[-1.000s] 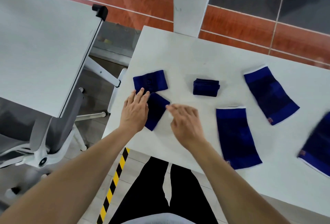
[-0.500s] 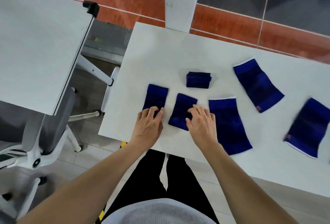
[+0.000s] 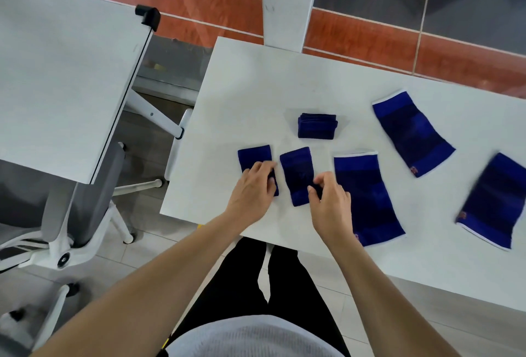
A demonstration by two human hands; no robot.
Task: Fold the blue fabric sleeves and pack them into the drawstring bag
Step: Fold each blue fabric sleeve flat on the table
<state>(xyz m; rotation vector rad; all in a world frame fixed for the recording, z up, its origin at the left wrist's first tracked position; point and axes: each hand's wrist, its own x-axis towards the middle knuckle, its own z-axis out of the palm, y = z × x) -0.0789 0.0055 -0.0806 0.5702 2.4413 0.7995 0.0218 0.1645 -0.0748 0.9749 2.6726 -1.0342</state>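
Note:
Two small blue sleeves lie side by side near the front edge of the white table [image 3: 256, 80]. My left hand [image 3: 252, 188] covers the near end of the left small sleeve [image 3: 254, 156], fingers curled on it. My right hand [image 3: 331, 203] pinches the near right corner of the middle small sleeve [image 3: 296, 170]. Behind them sits a folded stack of sleeves [image 3: 317, 126]. Three larger flat sleeves lie to the right: one [image 3: 367, 186] beside my right hand, one [image 3: 412, 131] farther back, one [image 3: 495, 200] at the far right. No drawstring bag is in view.
A second white table [image 3: 62, 72] stands to the left, with a grey and white office chair [image 3: 71, 214] under it. A narrow gap of floor separates the two tables. My legs are at the table's front edge.
Both hands pulled the two small sleeves toward me and set them parallel. The fingers lay flat on them before and now curl on their near ends.

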